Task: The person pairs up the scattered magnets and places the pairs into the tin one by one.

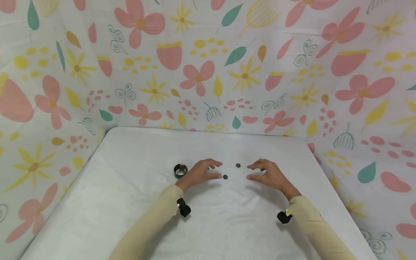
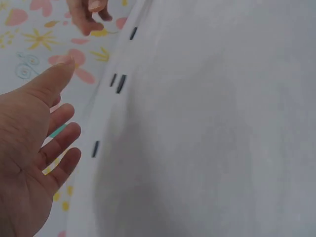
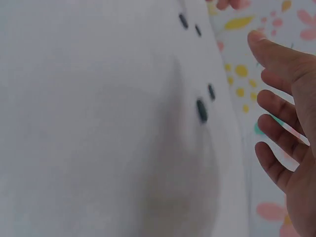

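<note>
Small dark flat discs, coin-like, lie on the white table. One disc [image 1: 225,177] is by the left thumb tip, and another disc [image 1: 238,165] lies farther back between the hands. My left hand [image 1: 203,171] hovers with fingers spread from the thumb, holding nothing. Facing it from the right, my right hand [image 1: 269,175] has its fingers loosely bent and its grasp empty. Several discs [image 2: 121,84] show edge-on in the left wrist view, and several [image 3: 202,110] in the right wrist view; some are partly hidden by fingers in the head view.
A small round dark container [image 1: 180,170] with a shiny inside stands just left of the left wrist. The white-covered table [image 1: 130,216] ends at a floral cloth backdrop [image 1: 198,77], which rises behind it and on both sides.
</note>
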Motion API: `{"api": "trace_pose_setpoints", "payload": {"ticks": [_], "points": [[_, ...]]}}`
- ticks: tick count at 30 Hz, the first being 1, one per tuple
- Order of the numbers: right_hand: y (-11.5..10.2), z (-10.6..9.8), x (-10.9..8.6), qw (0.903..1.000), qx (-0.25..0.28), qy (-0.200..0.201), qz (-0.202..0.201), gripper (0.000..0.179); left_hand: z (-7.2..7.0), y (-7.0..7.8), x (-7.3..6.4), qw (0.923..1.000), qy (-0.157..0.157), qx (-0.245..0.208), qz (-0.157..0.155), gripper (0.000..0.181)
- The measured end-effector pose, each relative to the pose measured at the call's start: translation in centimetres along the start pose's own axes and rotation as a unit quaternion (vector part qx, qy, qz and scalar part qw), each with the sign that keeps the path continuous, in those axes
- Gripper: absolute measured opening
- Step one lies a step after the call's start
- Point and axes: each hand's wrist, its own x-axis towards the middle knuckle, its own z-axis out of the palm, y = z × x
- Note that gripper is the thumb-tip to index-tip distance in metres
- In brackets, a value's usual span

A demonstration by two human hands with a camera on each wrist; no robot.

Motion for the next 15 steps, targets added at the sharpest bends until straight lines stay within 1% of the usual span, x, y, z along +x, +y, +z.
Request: {"api": "trace_pose_setpoints", "payload": {"ticks": [4,6,10,15], "points": [[1.3,0.0,-0.8,0.9994,-0.002,-0.010,0.032,0.043,0.9,-0.4,0.8,1.0000,-0.003,-0.006,-0.006,0.051],[1.9,0.1,-1.0,0.9991,0.001,-0.011,0.040,0.041,1.2,-0.4,1.1,1.0000,-0.001,-0.002,-0.006,0.048],[2.8,0.4,-1.0,0.9994,-0.002,-0.012,0.034,0.036,1.8,-0.5,1.6,0.9999,0.002,0.008,-0.006,0.040],[3.4,0.7,-0.9,0.9990,-0.008,-0.017,0.039,0.033,2.5,-0.7,2.0,0.9997,-0.010,0.019,-0.008,0.037]]}}
